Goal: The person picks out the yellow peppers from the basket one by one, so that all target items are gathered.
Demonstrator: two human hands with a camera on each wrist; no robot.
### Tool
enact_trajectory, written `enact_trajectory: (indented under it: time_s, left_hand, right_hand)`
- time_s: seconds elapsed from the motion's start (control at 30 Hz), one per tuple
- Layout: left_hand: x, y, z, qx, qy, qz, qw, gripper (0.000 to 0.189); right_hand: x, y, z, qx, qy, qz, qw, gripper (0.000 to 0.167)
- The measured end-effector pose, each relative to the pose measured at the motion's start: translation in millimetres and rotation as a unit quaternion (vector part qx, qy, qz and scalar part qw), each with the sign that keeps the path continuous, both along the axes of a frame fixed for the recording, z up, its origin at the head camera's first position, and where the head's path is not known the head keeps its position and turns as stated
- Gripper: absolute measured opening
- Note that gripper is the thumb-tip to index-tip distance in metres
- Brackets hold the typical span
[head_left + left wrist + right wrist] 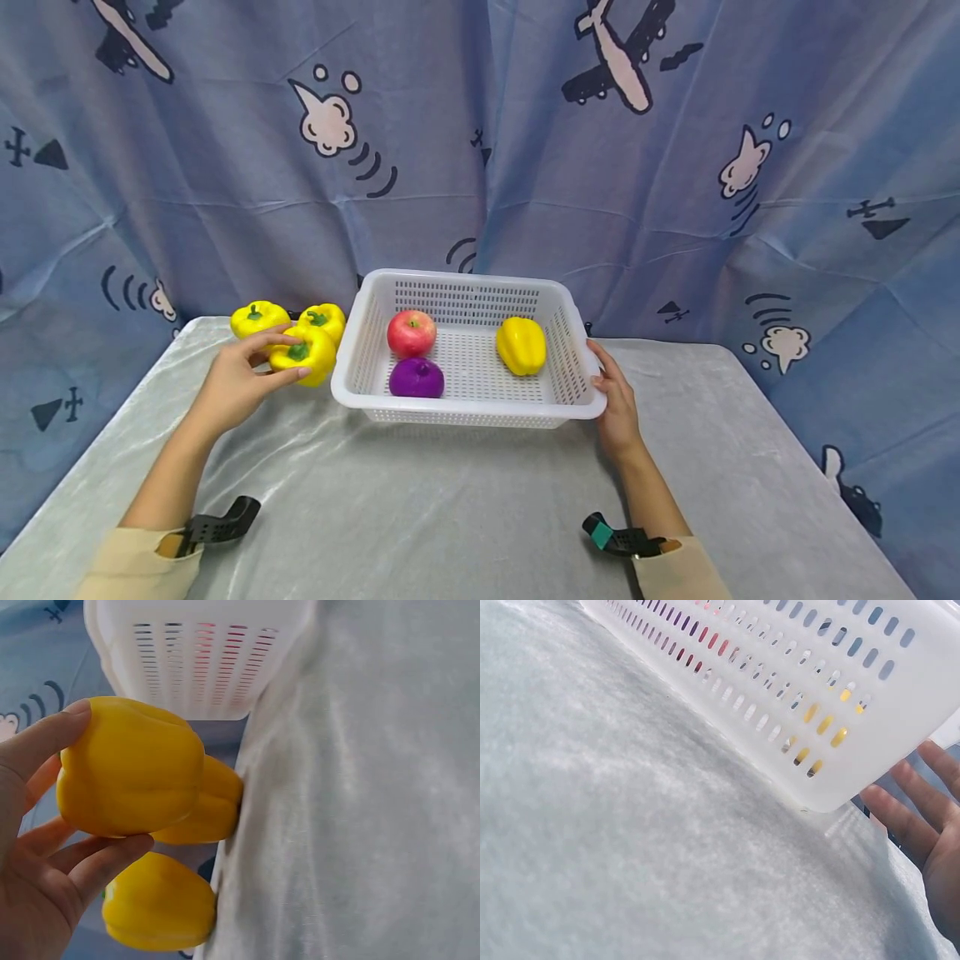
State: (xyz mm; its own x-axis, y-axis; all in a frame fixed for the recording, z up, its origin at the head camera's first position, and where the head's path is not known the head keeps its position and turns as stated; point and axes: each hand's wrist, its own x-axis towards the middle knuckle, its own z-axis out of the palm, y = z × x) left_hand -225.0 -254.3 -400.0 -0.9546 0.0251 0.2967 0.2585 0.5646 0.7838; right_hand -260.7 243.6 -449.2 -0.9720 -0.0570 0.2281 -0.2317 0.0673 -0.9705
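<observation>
My left hand pinches a yellow bell pepper between thumb and fingers, left of the white basket. In the left wrist view, that pepper is lifted in front of two more. Those two yellow peppers stand behind it, one at the left and one nearer the basket. Against the basket's right side rests my right hand, its fingers fairly straight in the right wrist view. Inside the basket lie a red apple, a round purple item and a yellow pepper.
A pale grey cloth covers the table. Behind its far edge hangs a blue curtain printed with airplanes. Each wrist wears a black strap mount, one on the left and one on the right.
</observation>
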Motion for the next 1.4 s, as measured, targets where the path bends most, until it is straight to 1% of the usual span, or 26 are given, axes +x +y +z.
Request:
enact_trajectory:
  time_s: [0.27,0.53,0.73,0.9,1.13,1.23,1.4]
  left_hand:
    - [-3.0,-0.7,-9.0,-0.009,-0.001,-0.011,0.9999,0.043]
    - [-5.3,-1.5,-16.6,-0.021,0.000,-0.005,0.9998,0.043]
    - [-4.9,0.1,-19.0,-0.019,-0.003,-0.011,0.9997,0.043]
    - [-5.7,-0.1,-21.6,-0.026,0.002,-0.006,0.9996,0.041]
    - [-5.7,0.5,-22.0,-0.040,-0.007,-0.004,0.9992,0.041]
    - [-6.3,2.3,-22.8,-0.046,-0.001,-0.001,0.9989,0.041]
    - [-8.7,4.9,-27.2,-0.050,0.013,-0.007,0.9986,0.039]
  right_hand:
    - [-0.5,0,-0.4,-0.005,0.001,0.003,1.0000,0.060]
    - [0.2,0,0.1,-0.001,-0.001,0.002,1.0000,0.061]
    - [0.4,0,0.1,0.005,-0.001,-0.002,1.0000,0.060]
    - [0.5,0,0.4,0.008,-0.002,-0.002,1.0000,0.061]
    - [0.2,0,1.8,0.006,-0.010,-0.001,0.9999,0.062]
    - [0.1,0,1.8,0.003,-0.009,-0.001,1.0000,0.061]
    - [0.5,0,1.2,0.004,-0.007,-0.003,1.0000,0.061]
